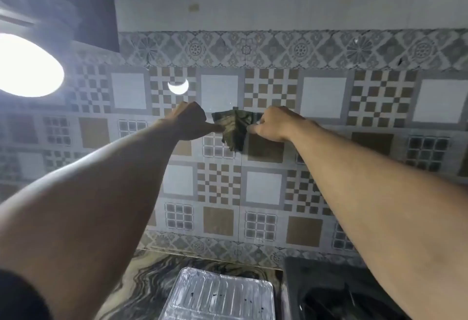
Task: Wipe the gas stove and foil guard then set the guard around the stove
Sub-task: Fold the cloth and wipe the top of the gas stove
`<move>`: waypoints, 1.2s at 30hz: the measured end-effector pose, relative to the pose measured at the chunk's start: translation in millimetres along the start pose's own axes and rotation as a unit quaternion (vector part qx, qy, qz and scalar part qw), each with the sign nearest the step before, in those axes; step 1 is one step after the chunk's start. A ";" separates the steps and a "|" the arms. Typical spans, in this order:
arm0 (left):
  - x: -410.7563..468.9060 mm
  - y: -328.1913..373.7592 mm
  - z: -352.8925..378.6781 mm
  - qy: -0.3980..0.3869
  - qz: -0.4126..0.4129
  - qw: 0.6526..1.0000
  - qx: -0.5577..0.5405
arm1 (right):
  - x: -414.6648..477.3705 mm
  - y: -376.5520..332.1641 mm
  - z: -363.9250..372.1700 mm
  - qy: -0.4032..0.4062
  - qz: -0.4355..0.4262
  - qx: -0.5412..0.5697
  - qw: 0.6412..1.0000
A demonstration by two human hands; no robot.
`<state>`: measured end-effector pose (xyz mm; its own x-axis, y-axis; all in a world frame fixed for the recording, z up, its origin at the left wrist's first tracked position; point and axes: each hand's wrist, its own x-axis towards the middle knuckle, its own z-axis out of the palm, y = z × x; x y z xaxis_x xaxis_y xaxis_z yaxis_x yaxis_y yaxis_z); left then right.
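Holding dark cloth (234,127) between both grips, left hand (191,119), right hand (274,123)

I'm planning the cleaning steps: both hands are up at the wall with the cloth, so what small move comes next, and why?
Probably bring the cloth, held by the left hand and right hand, down toward the foil guard and stove, since both lie below, untouched.

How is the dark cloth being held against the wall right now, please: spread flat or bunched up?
Bunched. The cloth hangs crumpled between the left hand and the right hand, each pinching an upper edge, folds drooping over the tiled wall.
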<state>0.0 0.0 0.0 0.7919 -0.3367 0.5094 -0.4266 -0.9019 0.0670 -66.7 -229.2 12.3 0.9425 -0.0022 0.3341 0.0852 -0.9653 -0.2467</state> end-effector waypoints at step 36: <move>46.6 -6.4 41.6 0.123 0.035 0.991 -0.045 | 60.6 -5.7 31.8 0.092 -0.048 -0.020 0.994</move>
<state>57.8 -21.2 -12.4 0.6333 -0.3125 0.7080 -0.5231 -0.8471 0.0940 0.3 -215.5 5.0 0.8551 0.0455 0.5164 0.1545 -0.9733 -0.1700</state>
